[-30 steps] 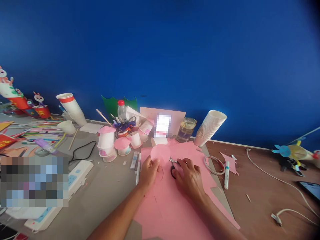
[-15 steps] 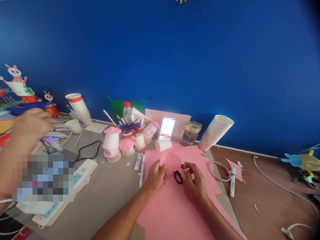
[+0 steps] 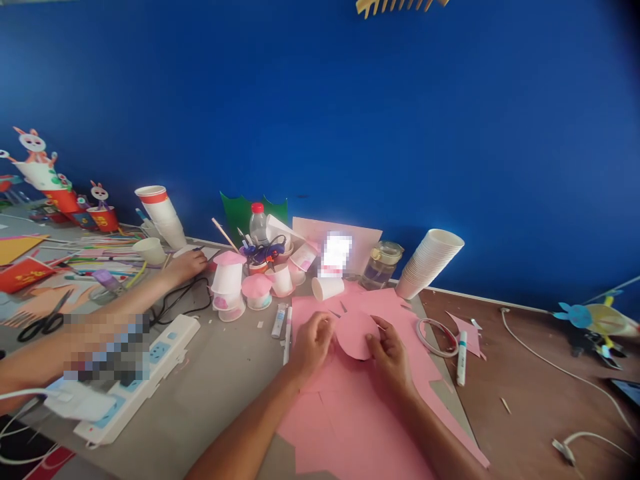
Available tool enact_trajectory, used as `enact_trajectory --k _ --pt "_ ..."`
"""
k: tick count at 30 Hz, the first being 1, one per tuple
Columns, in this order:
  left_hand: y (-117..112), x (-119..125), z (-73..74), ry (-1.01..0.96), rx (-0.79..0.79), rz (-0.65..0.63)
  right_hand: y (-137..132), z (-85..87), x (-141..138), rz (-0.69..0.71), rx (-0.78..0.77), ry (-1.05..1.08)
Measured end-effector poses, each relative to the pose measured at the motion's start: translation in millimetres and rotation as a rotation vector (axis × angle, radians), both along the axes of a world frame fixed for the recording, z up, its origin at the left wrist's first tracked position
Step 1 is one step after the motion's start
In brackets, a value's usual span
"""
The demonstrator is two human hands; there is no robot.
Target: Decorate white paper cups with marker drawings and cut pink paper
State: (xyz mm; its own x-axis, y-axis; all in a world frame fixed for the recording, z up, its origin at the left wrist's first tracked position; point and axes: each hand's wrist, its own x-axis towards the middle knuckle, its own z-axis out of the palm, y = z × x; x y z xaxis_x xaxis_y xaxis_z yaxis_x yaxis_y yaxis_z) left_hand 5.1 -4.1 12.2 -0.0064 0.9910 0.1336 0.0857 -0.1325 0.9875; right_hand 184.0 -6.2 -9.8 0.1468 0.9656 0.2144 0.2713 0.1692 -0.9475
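My left hand and my right hand both pinch a pink paper circle, one on each side. The circle is held just above a large pink paper sheet spread on the table. A small dark shape peeks out under the circle's lower edge; I cannot make out what it is. A white paper cup lies on its side just beyond the circle.
Another person's arm reaches in from the left, the hand by pink-topped cups. Also here: a leaning stack of white cups, glass jar, tape roll, marker, power strip, black scissors, cables at right.
My right hand has left the small black scissors and now grips the pink circle together with my left. The other person's arm has stretched across the left of the table.
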Motion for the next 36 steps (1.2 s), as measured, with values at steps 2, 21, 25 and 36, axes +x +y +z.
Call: enact_trajectory --k 2,21,25,36 --pt "5 -9 -1.6 0.098 0.097 0.217 1 -1.2 1 -0.011 -0.002 -0.01" --pt "18 -59 -4.3 1.348 -0.022 0.531 8 -3.8 8 -0.016 0.053 -0.31" --pt "23 -67 -7.7 1.199 -0.124 0.46 11 -3.5 10 -0.042 0.027 -0.318" --pt "21 -44 0.9 0.062 -0.008 0.155 14 -11.5 9 -0.007 0.07 -0.38"
